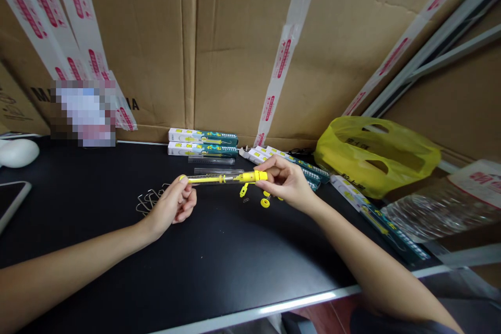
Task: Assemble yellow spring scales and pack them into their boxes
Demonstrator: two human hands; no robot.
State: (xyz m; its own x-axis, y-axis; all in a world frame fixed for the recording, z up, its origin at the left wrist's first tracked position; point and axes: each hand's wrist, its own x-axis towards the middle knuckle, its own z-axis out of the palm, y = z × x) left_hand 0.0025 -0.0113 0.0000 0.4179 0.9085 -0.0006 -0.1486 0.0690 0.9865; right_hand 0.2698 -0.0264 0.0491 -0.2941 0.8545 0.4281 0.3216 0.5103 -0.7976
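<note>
head view | above the black table [219,271] | facing forward and down, toward cardboard [235,62] | left hand [168,210], right hand [290,182] near, mid-frame

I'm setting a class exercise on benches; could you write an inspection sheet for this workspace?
Surface: black tabletop, pale edge.
Job's things: tubular spring scale, held; metal hooks, yellow ring, small spring, clear tubes lying out.
Clutter: printed boxes, yellow plastic bag, clear plastic packaging, phone-like device.
Hands: left hand pinches the scale's left end; right hand holds its yellow right end.
Cables: nothing clearly seen.
Surroundings: taped cardboard, metal frame.
</note>
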